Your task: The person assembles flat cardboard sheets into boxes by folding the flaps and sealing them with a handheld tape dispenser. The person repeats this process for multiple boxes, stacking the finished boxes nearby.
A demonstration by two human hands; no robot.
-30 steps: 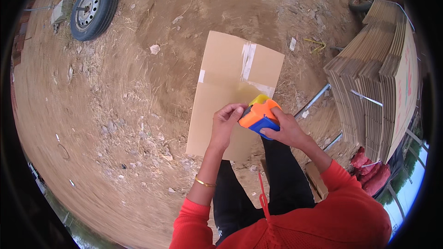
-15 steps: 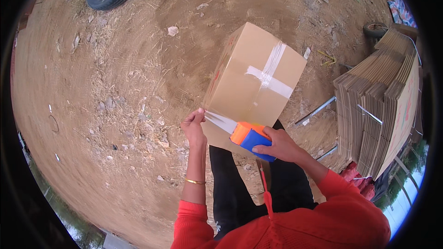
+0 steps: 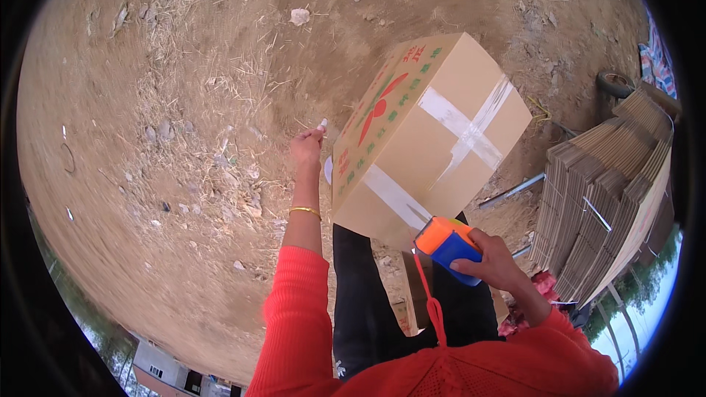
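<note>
A brown cardboard box (image 3: pixel 430 129) with a white tape cross on its upper face stands tilted against my legs. My right hand (image 3: pixel 494 261) grips an orange and blue tape dispenser (image 3: pixel 447 242) at the box's near lower corner. A strip of tape (image 3: pixel 393 195) runs from the dispenser across the box's near face. My left hand (image 3: pixel 307 145) is stretched out to the left of the box, fingers pinched on the tape's end. A gold bangle (image 3: pixel 304 211) sits on that wrist.
A tall stack of flattened cardboard sheets (image 3: pixel 614 191) stands at the right. Metal bars (image 3: pixel 515 190) lie beside it. Dry dirt ground with straw and stones (image 3: pixel 191 140) spreads to the left. A tyre (image 3: pixel 614 82) lies at the far right.
The flat cardboard has become a standing box, now turned and tilted. My left hand has pulled the tape out to the left while the dispenser moved down to the near corner.
</note>
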